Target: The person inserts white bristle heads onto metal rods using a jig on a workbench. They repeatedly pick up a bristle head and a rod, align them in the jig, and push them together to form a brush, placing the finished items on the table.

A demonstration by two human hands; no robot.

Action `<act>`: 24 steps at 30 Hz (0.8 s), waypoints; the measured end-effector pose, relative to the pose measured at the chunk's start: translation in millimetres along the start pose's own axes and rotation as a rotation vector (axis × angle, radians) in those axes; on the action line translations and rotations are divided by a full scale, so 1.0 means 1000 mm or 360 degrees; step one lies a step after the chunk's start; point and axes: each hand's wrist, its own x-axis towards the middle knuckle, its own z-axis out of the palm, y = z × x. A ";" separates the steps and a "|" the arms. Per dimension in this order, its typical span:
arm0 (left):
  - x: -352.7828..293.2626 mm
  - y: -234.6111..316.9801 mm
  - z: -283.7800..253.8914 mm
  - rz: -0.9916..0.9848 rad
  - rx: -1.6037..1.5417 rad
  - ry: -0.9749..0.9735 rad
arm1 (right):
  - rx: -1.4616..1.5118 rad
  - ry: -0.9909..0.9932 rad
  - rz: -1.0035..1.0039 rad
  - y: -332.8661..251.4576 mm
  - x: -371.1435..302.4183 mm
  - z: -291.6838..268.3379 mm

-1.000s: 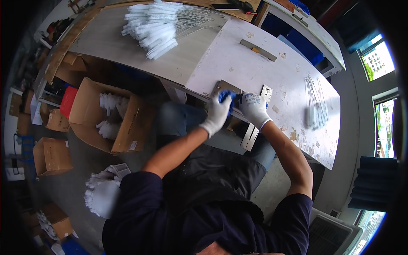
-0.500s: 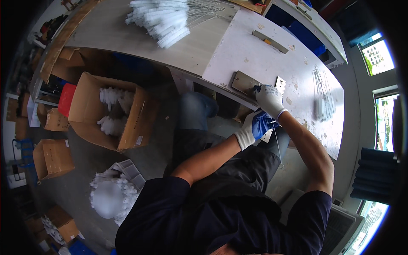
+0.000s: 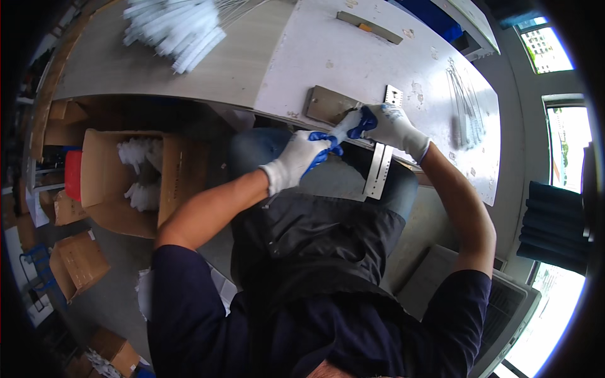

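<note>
Both my hands wear white gloves with blue palms. A white bristle brush point(image 3: 346, 125) stretches between them at the table's front edge. Closed fingers of my left hand point(image 3: 301, 157) grip its lower-left end. My right hand point(image 3: 392, 128) pinches the upper-right end, close to a flat metal block point(image 3: 329, 104) on the table edge. The brush's wire handle cannot be made out; my left hand may cover it. Below my right hand, a perforated metal strip point(image 3: 378, 172) juts out from the edge over my lap. Its far part lies on the tabletop beyond the hand.
White brushes with wire handles point(image 3: 173, 31) are piled at the far left of the table point(image 3: 290, 69). More thin wire brushes point(image 3: 465, 107) lie at the right. A metal bar point(image 3: 369, 28) rests farther back. An open cardboard box point(image 3: 120, 217) holding white brushes stands at left.
My hands have drawn apart, the left moving leftward. The white brush now shows between them; the wire that hung below them is out of sight. The whole view has shifted.
</note>
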 end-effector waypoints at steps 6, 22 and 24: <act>0.010 0.012 -0.030 0.0206 0.0600 -0.0113 | -0.0603 0.0074 -0.0248 0.002 0.018 0.009; -0.030 -0.027 0.022 0.0936 0.0461 0.0794 | -0.0139 0.0395 0.0350 -0.025 0.005 0.039; -0.004 -0.020 0.023 0.0685 -0.0274 0.0756 | -0.0181 0.0523 0.0311 -0.027 -0.005 0.040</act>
